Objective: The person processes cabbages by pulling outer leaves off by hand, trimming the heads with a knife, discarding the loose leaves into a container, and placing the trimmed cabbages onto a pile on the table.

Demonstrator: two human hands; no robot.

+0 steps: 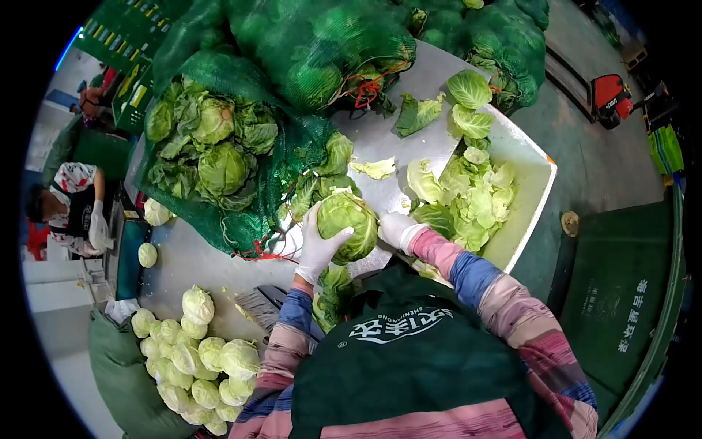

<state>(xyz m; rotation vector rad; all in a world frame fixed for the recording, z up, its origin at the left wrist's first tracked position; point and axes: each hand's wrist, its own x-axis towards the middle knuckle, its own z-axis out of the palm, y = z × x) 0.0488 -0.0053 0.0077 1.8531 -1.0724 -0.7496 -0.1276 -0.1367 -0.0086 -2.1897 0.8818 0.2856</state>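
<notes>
A green cabbage (348, 225) is held over the metal table in front of my apron. My left hand (319, 245), in a white glove, grips its left side with the thumb across the front. My right hand (398, 232), also gloved, is closed at the cabbage's right edge; what its fingers hold is hidden. Behind the cabbage lie loose outer leaves (322, 179). An open green net bag (227, 212) with untrimmed cabbages (222, 167) is on the left. To the right, a white foam box (540, 186) holds torn pale leaves (475, 197).
Trimmed cabbages (186, 358) are piled at the lower left. Full net bags (314, 44) stand along the back. A co-worker (73, 205) is at the far left. A green bin (621, 293) and a red pallet jack (610, 99) are on the right.
</notes>
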